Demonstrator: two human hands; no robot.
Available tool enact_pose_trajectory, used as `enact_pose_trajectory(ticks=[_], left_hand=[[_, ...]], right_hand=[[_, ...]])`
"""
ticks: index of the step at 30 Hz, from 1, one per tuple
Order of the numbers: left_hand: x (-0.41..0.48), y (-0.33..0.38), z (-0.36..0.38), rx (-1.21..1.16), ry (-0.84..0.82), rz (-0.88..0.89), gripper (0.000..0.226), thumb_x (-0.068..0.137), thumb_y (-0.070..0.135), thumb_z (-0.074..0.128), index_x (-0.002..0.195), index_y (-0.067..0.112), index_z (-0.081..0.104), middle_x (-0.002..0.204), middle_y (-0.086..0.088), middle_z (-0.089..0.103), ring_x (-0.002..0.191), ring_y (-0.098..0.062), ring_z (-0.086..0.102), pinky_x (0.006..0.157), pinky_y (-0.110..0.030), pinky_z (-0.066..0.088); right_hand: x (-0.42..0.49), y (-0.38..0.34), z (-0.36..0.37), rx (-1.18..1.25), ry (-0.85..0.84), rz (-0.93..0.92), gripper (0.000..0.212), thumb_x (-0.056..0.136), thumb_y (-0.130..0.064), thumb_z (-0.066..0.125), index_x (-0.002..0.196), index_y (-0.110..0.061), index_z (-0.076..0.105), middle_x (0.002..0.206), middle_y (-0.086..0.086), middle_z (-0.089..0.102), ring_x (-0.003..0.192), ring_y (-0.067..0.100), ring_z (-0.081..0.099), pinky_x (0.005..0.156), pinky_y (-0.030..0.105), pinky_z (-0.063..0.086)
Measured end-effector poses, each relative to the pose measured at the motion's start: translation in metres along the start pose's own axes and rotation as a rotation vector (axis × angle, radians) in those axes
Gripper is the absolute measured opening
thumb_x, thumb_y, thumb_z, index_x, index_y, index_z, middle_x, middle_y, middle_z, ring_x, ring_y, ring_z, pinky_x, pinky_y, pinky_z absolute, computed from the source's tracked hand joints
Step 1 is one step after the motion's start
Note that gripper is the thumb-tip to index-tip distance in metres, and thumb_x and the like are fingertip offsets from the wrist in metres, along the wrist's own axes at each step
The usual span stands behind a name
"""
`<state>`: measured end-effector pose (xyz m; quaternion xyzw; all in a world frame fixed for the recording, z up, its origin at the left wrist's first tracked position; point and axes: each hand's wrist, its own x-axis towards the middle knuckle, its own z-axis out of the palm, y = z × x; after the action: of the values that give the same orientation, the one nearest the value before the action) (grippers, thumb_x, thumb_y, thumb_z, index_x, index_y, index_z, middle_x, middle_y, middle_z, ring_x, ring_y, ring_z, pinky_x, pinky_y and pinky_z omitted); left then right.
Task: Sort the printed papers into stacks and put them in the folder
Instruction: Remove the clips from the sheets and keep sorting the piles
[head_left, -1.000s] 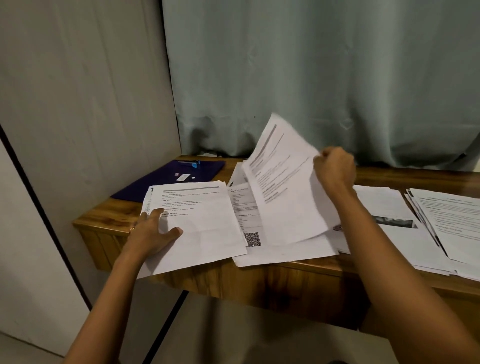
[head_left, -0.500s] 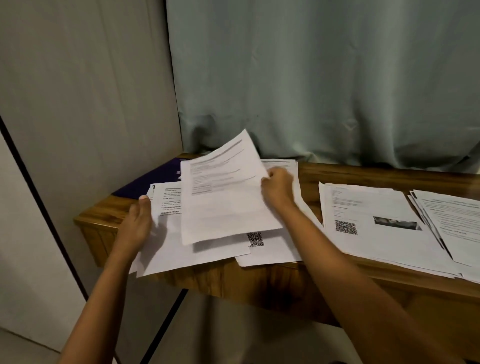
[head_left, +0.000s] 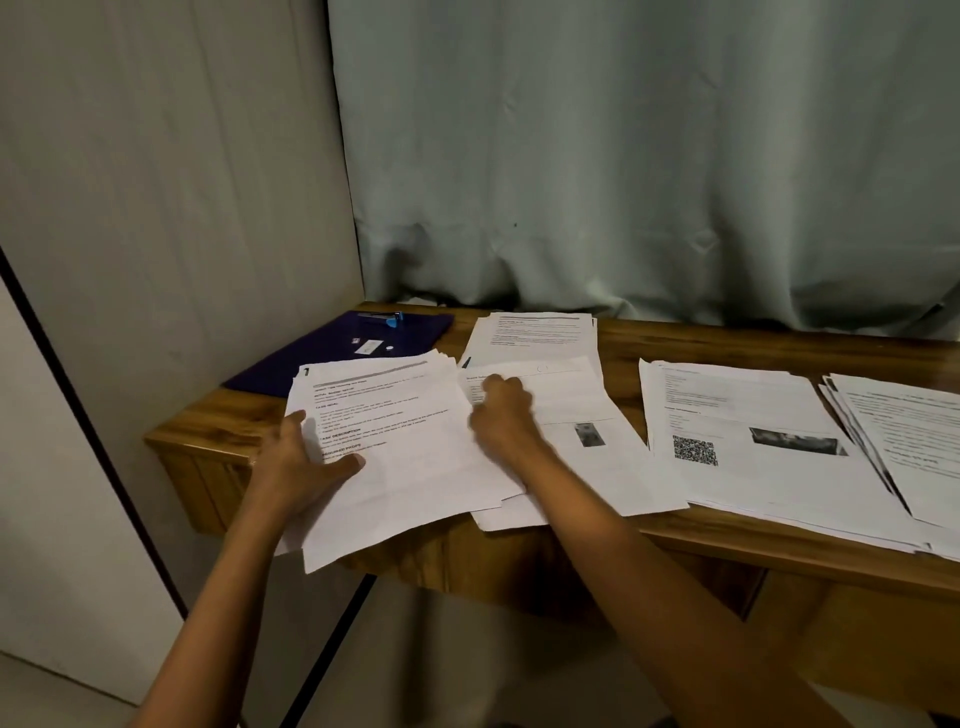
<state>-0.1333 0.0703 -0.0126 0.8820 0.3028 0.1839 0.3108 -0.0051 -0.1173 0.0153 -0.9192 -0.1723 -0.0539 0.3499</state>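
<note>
Left hand (head_left: 298, 462) grips left stack (head_left: 400, 452) at its left edge, thumb on top. Right hand (head_left: 501, 415) curled at seam with middle pile (head_left: 576, 395); pinching or not, can't tell. Risk: left stack overhangs table (head_left: 218, 421) front edge, slack grip lets sheets slide off. Stack long axis near-to-far, slightly skewed, header away from person. Purple folder (head_left: 322, 358) flat at far left, behind stack.

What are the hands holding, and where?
The left hand grips the left paper stack by its left edge. The right hand curls over the middle stack; hold unclear.
</note>
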Motion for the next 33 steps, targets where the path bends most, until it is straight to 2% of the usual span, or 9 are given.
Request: enact_pose_trajectory(ticks=[4,7,11,16,21,24,29,31,33], left_hand=[[0.000,0.001,0.000,0.019,0.006,0.004,0.098,0.074,0.041,0.079,0.150,0.015,0.024,0.156,-0.013,0.025,0.138,-0.037,0.029,0.107,-0.054,0.034],[-0.001,0.005,-0.002,0.017,-0.006,0.002,0.093,0.077,0.037,0.078,0.150,0.012,0.025,0.155,-0.015,0.026,0.137,-0.038,0.032,0.106,-0.053,0.035],[0.000,0.011,-0.003,0.058,-0.022,-0.015,0.089,0.080,0.038,0.075,0.149,0.011,0.025,0.154,-0.016,0.029,0.134,-0.038,0.036,0.104,-0.051,0.038],[0.000,0.015,-0.002,0.101,-0.026,-0.034,0.087,0.082,0.040,0.072,0.149,0.011,0.025,0.152,-0.016,0.031,0.132,-0.039,0.039,0.102,-0.050,0.040],[0.003,0.015,-0.003,0.148,-0.040,-0.046,0.086,0.083,0.045,0.069,0.149,0.013,0.025,0.151,-0.016,0.034,0.130,-0.038,0.042,0.100,-0.050,0.042],[0.007,0.014,-0.003,0.159,-0.051,-0.047,0.087,0.082,0.050,0.068,0.148,0.015,0.025,0.151,-0.015,0.034,0.130,-0.039,0.042,0.103,-0.053,0.041],[0.012,0.013,-0.004,0.122,-0.076,-0.061,0.088,0.081,0.052,0.068,0.149,0.017,0.023,0.151,-0.015,0.033,0.130,-0.039,0.042,0.102,-0.053,0.042],[0.014,0.013,-0.004,0.082,-0.075,-0.070,0.085,0.083,0.051,0.066,0.149,0.017,0.024,0.152,-0.014,0.033,0.130,-0.039,0.042,0.099,-0.051,0.042],[0.015,0.012,-0.006,0.034,-0.060,-0.065,0.079,0.088,0.050,0.060,0.150,0.016,0.024,0.152,-0.014,0.033,0.131,-0.039,0.041,0.099,-0.050,0.042]], right_hand=[[0.021,0.042,-0.043,-0.221,0.091,0.166,0.043,0.088,-0.013,0.057,0.127,0.001,0.046,0.132,0.022,0.040,0.125,0.038,0.035,0.096,0.041,0.040],[0.030,0.072,-0.068,-0.413,-0.015,0.307,0.054,0.082,-0.028,0.065,0.126,-0.001,0.048,0.127,0.020,0.046,0.117,0.037,0.041,0.087,0.038,0.044],[0.030,0.086,-0.079,-0.437,-0.145,0.321,0.051,0.073,-0.041,0.073,0.107,-0.006,0.057,0.116,0.014,0.054,0.100,0.028,0.053,0.070,0.030,0.042],[0.031,0.084,-0.084,-0.336,-0.146,0.302,0.051,0.078,-0.034,0.074,0.113,-0.002,0.055,0.109,0.011,0.057,0.106,0.027,0.059,0.087,0.032,0.051],[0.033,0.088,-0.082,-0.188,0.077,0.305,0.035,0.079,-0.007,0.069,0.112,-0.003,0.059,0.119,0.015,0.057,0.108,0.033,0.058,0.083,0.036,0.049],[0.037,0.077,-0.100,-0.155,0.272,0.208,0.022,0.086,-0.010,0.062,0.107,-0.005,0.062,0.114,0.015,0.061,0.102,0.035,0.060,0.076,0.036,0.047],[0.044,0.043,-0.158,-0.055,0.571,0.065,0.020,0.092,-0.017,0.057,0.107,-0.004,0.062,0.112,0.017,0.064,0.099,0.036,0.060,0.070,0.031,0.042],[0.048,0.033,-0.173,0.028,0.628,0.025,0.023,0.092,-0.021,0.059,0.107,-0.004,0.064,0.110,0.014,0.066,0.096,0.032,0.062,0.069,0.026,0.038],[0.052,0.025,-0.174,0.107,0.573,-0.009,0.019,0.090,-0.020,0.060,0.099,-0.003,0.063,0.102,0.012,0.066,0.089,0.028,0.061,0.066,0.024,0.036]])
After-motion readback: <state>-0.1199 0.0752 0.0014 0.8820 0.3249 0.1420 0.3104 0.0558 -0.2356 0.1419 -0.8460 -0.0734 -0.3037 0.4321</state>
